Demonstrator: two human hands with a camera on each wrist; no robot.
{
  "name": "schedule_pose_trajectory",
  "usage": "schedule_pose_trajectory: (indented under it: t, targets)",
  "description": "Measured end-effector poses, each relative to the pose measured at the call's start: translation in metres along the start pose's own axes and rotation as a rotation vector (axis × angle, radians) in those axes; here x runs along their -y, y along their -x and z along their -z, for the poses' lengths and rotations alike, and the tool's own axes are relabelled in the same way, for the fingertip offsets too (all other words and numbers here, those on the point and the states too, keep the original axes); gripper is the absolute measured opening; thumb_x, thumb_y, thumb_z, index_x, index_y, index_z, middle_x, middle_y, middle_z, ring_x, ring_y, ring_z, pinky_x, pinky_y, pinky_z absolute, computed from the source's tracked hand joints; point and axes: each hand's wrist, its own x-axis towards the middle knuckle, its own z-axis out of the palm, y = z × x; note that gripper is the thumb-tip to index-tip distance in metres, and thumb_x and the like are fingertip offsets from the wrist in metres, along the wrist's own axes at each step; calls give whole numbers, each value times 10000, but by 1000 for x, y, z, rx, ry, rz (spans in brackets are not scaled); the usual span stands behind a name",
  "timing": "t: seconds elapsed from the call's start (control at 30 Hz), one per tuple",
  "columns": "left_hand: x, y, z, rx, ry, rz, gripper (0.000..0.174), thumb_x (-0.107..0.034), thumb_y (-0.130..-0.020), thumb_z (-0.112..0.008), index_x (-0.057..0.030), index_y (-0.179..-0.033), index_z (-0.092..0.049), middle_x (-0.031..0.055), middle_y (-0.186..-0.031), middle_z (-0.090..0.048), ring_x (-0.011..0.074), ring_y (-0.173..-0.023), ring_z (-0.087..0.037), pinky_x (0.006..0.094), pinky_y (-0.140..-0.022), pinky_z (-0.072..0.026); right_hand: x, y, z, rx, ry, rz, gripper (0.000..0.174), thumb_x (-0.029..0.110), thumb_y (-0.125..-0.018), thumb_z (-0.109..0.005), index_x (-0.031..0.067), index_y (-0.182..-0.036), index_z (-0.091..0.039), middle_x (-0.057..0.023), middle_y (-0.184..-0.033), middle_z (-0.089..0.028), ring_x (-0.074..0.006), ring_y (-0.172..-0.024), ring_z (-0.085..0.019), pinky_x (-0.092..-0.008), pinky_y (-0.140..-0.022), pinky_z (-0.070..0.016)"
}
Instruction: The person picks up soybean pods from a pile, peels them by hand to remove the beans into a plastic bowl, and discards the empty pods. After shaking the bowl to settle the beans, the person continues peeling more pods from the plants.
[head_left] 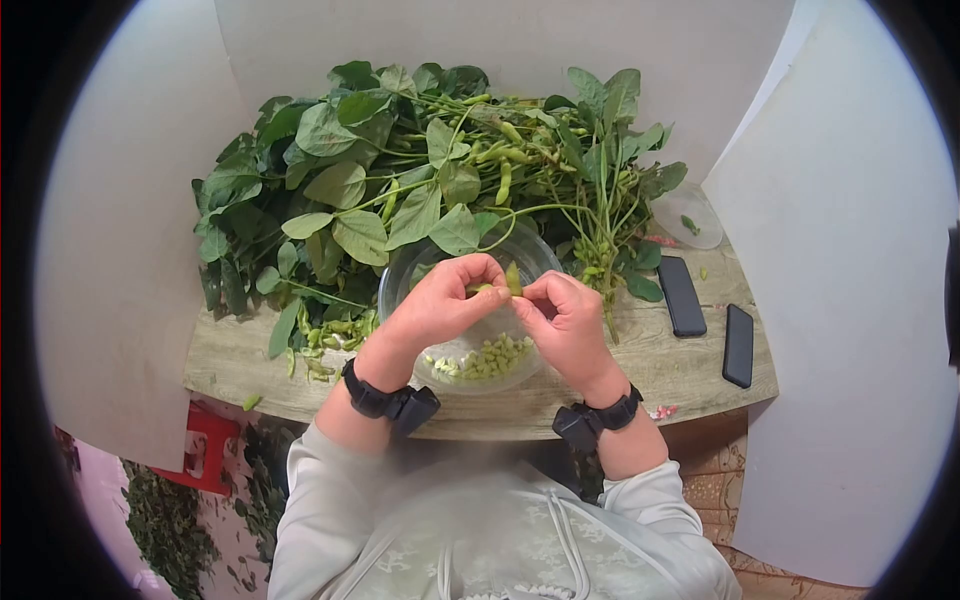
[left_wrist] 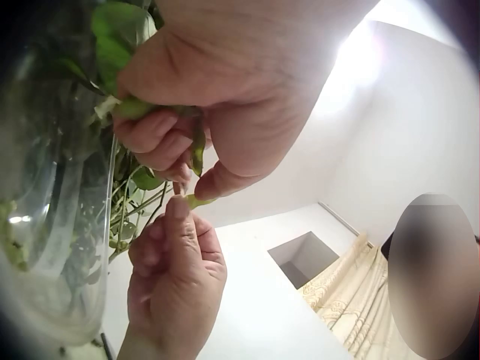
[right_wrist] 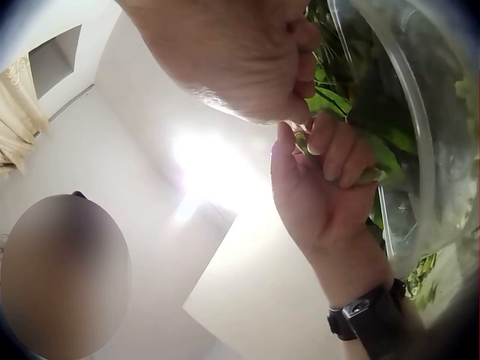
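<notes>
Over a clear bowl point(head_left: 546, 258), both hands meet at a green soybean pod point(head_left: 514, 277). My left hand point(head_left: 452, 297) holds it between thumb and fingers, and more green pod point(left_wrist: 133, 109) shows tucked in the curled fingers in the left wrist view. From the other side, my right hand point(head_left: 567, 318) pinches the pod's end with thumb and forefinger. Shelled green beans point(head_left: 484, 360) lie in the bottom of the bowl, below the hands. The bowl's side point(right_wrist: 412, 112) stands close beside the fingers in the right wrist view.
A large heap of leafy soybean plants point(head_left: 370, 190) covers the table's back. Loose pods point(head_left: 335, 335) lie left of the bowl. Two black phones point(head_left: 682, 297) and a clear lid point(head_left: 700, 215) are at the right. Pale panels surround the table point(head_left: 300, 395); a red stool point(head_left: 208, 450) stands below left.
</notes>
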Motion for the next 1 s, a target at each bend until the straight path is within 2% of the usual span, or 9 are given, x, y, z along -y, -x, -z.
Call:
schedule_pose_trajectory:
  t: [0.07, 0.13, 0.2, 0.23, 0.33, 0.4, 0.7, 0.8, 1.0]
  targets:
    - [0, -1, -1, -27, -63, -35, 98, -122, -909, -654, -32, -893, -619, -51, -811, -584, 18, -710, -499, 207, -605, -412, -3, -1, -1, -5, 22, 28, 134, -3, -784, -731, -5, -812, -599, -119, -756, -606, -253, -605, -609, -321, -534, -479]
    - [-1, 0, -3, -43, -117, -36, 156, -133, -892, -702, -6, -960, -641, -21, -882, -641, 32, -809, -560, 221, -707, -478, -5, 1, -2, -6, 44, 52, 137, -10, -774, -730, -1, -806, -597, -112, -754, -607, -244, -597, -610, -313, -530, -484]
    - [-1, 0, -5, -50, -115, -16, 155, -114, -881, -704, 6, -965, -653, -4, -889, -663, 40, -815, -577, 224, -723, -491, -6, 1, -4, 0, 115, 113, 136, -35, -772, -717, -9, -789, -585, -91, -736, -583, -188, -595, -578, -281, -536, -458]
    - [-1, 0, -6, -55, -114, 2, 157, -96, -870, -707, 18, -969, -664, 12, -896, -685, 47, -821, -594, 227, -739, -504, -7, 0, -5, -2, 114, 112, 136, -35, -772, -717, -9, -789, -585, -91, -736, -583, -188, -595, -578, -281, -536, -458]
    - [-7, 1, -11, -130, -266, 11, 155, -75, -848, -705, 39, -952, -691, 41, -854, -706, 55, -780, -603, 226, -716, -509, -10, 1, -5, -12, 189, 131, 153, -38, -745, -719, 3, -777, -575, -102, -734, -573, -234, -598, -590, -318, -533, -469]
    - [-9, 2, -13, -162, -275, 3, 158, -76, -832, -705, 43, -936, -701, 47, -830, -709, 58, -763, -604, 227, -706, -510, -11, 1, -6, -11, 372, 290, 178, 6, -742, -713, 35, -781, -542, -103, -741, -549, -294, -653, -603, -380, -545, -484]
    - [-9, 2, -11, -235, -230, -5, 174, -103, -801, -695, 38, -900, -718, 31, -767, -700, 40, -713, -598, 225, -643, -498, -6, 0, -13, -62, 524, 469, 177, -23, -755, -676, 36, -786, -512, -98, -732, -501, -276, -637, -566, -382, -535, -469]
    - [-10, 2, -12, -225, -196, -5, 172, -99, -800, -690, 36, -903, -722, 29, -777, -704, 37, -717, -598, 225, -648, -499, -4, 2, -13, -49, 534, 451, 199, -40, -730, -712, 25, -830, -552, -107, -731, -540, -302, -644, -580, -397, -547, -465]
    - [-8, 2, -10, -231, -110, 34, 145, -46, -792, -655, 21, -893, -735, 9, -779, -696, 36, -703, -571, 207, -616, -459, -4, 1, -15, -54, 527, 467, 205, -46, -729, -713, 20, -832, -549, -110, -733, -531, -303, -645, -575, -399, -550, -463]
